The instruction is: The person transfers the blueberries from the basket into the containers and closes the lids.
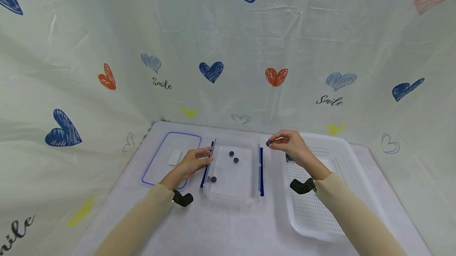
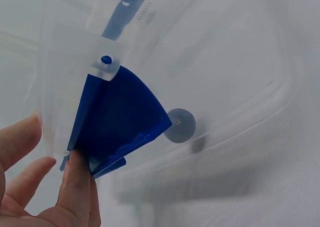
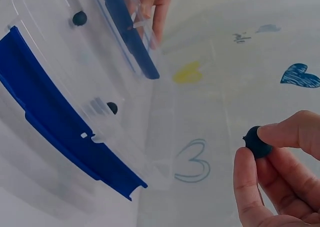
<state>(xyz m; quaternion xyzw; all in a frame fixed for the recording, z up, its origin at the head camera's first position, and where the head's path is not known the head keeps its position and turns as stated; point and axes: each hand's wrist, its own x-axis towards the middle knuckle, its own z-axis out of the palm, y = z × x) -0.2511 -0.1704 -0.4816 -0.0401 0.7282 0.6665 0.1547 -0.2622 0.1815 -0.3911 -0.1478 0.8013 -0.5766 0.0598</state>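
Observation:
My right hand [image 1: 290,145] pinches a small dark blue, blueberry-like ball [image 3: 258,143] between thumb and fingertips, raised beyond the right side of a clear plastic container [image 1: 231,200]. Inside the container lie three similar balls, one near the left wall [image 1: 213,179] and two toward the back. Blue latch flaps [image 1: 261,171] hang along both its sides. My left hand [image 1: 192,163] rests nearly straight fingers against the left blue latch [image 2: 117,117]. More dark balls [image 1: 289,157] show in a white perforated basket [image 1: 299,228], partly hidden by my right hand.
A clear lid with a blue rim [image 1: 149,165] lies flat on the left of the white-covered table [image 1: 228,228], with a white rectangle [image 1: 174,157] on it. The basket fills the right side. A heart-printed curtain [image 1: 228,97] stands behind the table and to the sides.

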